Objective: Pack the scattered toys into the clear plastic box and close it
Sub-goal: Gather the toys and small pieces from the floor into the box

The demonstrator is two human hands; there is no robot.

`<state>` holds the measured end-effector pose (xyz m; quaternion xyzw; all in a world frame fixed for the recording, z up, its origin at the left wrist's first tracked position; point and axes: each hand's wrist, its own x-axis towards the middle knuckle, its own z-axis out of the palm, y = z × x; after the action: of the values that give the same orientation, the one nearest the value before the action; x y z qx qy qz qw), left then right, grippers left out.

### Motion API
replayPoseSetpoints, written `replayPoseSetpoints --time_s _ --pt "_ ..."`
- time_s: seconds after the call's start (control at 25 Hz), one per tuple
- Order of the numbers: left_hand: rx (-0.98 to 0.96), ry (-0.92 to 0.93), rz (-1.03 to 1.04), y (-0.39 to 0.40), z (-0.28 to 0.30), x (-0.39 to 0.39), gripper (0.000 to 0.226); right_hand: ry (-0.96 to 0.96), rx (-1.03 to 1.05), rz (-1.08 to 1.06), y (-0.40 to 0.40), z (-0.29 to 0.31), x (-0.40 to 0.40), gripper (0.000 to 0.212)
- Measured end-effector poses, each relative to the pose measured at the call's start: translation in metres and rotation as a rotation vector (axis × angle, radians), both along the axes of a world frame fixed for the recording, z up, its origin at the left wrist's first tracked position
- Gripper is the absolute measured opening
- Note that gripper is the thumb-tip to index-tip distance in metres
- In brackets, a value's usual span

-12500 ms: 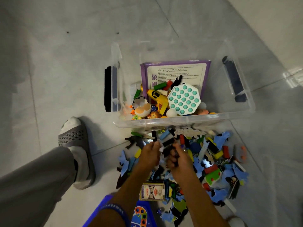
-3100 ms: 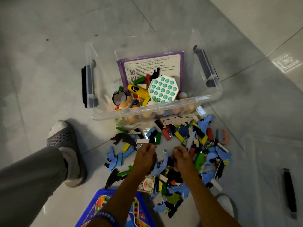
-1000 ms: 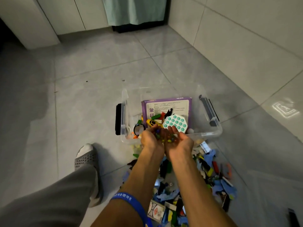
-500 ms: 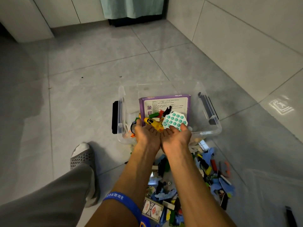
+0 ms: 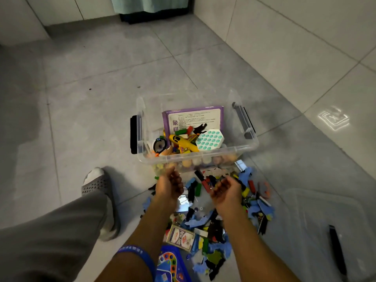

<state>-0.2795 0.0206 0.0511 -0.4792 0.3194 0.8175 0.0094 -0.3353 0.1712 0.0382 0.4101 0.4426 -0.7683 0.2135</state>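
The clear plastic box (image 5: 195, 157) sits on the floor at the centre of the frame, already holding a purple game box (image 5: 193, 119), a yellow toy (image 5: 183, 144) and a dotted popper (image 5: 209, 140). Just below it spreads the pile of toys (image 5: 219, 210) — flat foam shapes, small blocks, a card pack (image 5: 180, 237). These look light and stiff enough to scoop by the handful; the thin pieces lie flat and probably need fingertips under an edge. The left hand (image 5: 168, 186) and right hand (image 5: 225, 190) hover over the top of the pile, near the box's front wall, fingers loosely curled and holding nothing. The lid (image 5: 317, 224) — clear, probably slippery — lies at lower right.
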Motion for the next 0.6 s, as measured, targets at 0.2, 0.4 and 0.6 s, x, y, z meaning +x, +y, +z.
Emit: replayPoseSetpoints --time_s 0.2,0.4,0.6 --pt "-0.261 -0.352 -0.224 -0.001 -0.035 0.041 0.022 -0.186 0.583 0.436 0.088 -0.047 0.02 0.031" --pt "-0.345 -0.369 -0.517 0.009 -0.072 0.042 0.013 -0.001 0.794 0.744 0.099 -0.082 0.028 0.031" --pt "-0.841 -0.261 -0.897 0.031 -0.117 0.014 0.008 0.267 0.971 0.965 0.069 -0.104 0.014 0.017"
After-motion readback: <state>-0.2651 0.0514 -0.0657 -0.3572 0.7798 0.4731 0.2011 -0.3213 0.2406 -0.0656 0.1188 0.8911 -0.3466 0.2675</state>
